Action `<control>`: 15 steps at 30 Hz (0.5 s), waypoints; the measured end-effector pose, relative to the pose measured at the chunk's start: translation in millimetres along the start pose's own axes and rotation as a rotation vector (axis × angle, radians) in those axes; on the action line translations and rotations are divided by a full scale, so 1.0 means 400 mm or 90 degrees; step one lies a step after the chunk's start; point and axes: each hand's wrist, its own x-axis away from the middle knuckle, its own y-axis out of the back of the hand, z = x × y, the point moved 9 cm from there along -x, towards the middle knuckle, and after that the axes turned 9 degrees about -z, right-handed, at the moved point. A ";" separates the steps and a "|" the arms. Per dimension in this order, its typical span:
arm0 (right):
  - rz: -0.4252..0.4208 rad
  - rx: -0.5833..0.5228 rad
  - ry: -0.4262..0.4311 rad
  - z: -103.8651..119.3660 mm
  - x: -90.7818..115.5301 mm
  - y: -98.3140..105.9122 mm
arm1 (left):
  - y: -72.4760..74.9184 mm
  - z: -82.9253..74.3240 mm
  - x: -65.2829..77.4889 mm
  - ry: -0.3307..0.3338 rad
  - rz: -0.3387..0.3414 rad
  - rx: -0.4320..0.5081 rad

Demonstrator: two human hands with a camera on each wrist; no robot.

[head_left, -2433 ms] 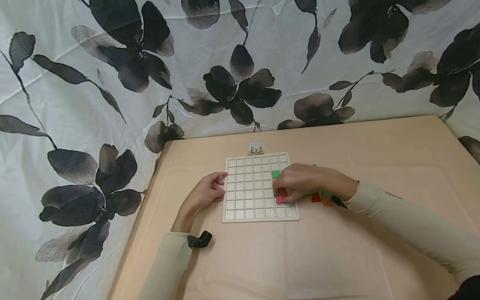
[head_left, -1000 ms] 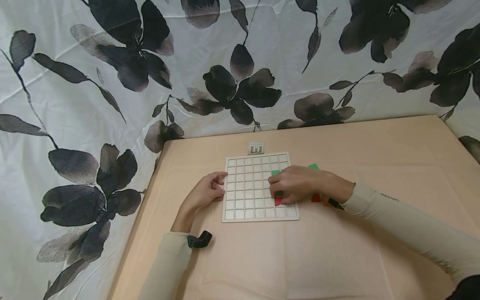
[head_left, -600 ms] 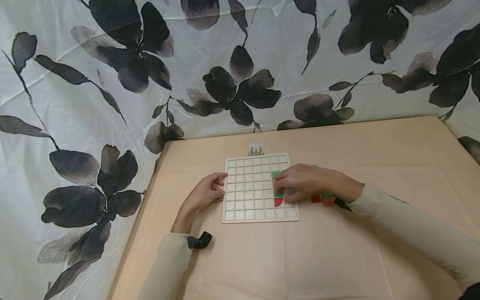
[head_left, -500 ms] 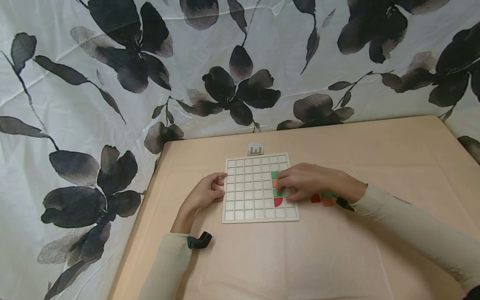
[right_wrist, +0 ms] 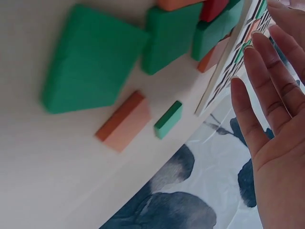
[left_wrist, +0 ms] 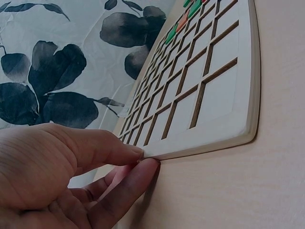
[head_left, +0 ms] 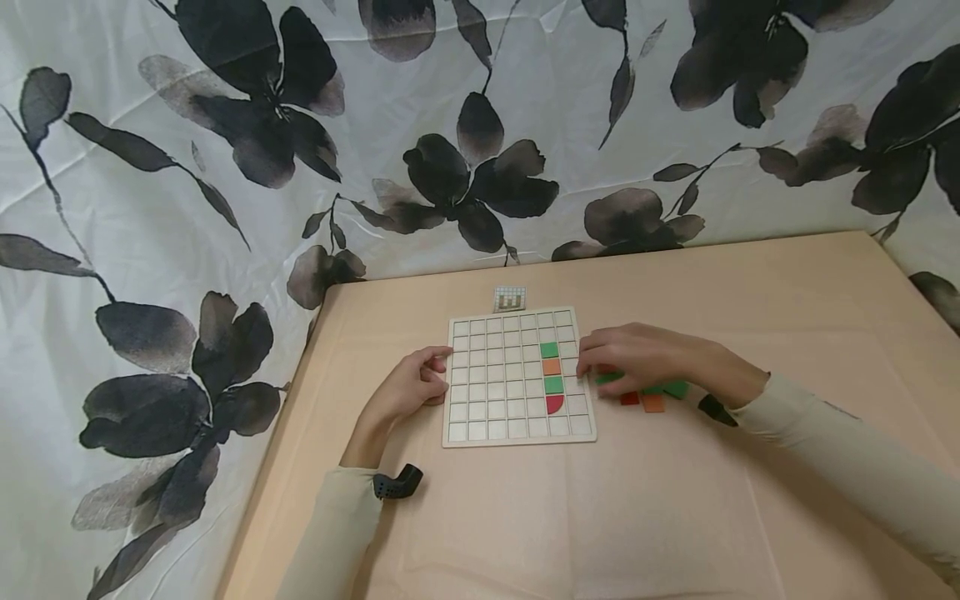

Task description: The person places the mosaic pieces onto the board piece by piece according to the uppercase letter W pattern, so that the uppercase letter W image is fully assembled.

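Note:
A white grid board [head_left: 498,375] lies on the table. In one of its columns sit a green tile [head_left: 549,350], an orange tile [head_left: 551,367], a second green tile and a red round-cornered tile [head_left: 554,404]. My left hand [head_left: 408,383] holds the board's left edge, its thumb and a finger [left_wrist: 138,181] meeting at the rim. My right hand [head_left: 637,354] is just past the board's right edge, above loose tiles, with fingers [right_wrist: 267,90] extended and nothing between them. Under it, green tiles [right_wrist: 95,59] and an orange tile [right_wrist: 125,121] show in the right wrist view.
A small patterned card [head_left: 510,298] lies behind the board. Loose red [head_left: 630,398] and orange [head_left: 653,403] pieces lie to the right of the board. A floral cloth [head_left: 465,100] hangs behind the table [head_left: 675,517].
My right hand has let go of the red tile in the board's column and moved right, off the board to the loose tiles. The left hand has stayed at the board's edge.

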 end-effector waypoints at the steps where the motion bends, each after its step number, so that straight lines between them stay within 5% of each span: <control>1: 0.001 0.001 -0.002 -0.004 0.005 0.000 | 0.000 0.000 0.000 0.000 0.000 0.001; 15: 0.011 -0.002 -0.022 -0.026 0.040 -0.008 | 0.000 0.002 -0.002 0.006 0.001 0.011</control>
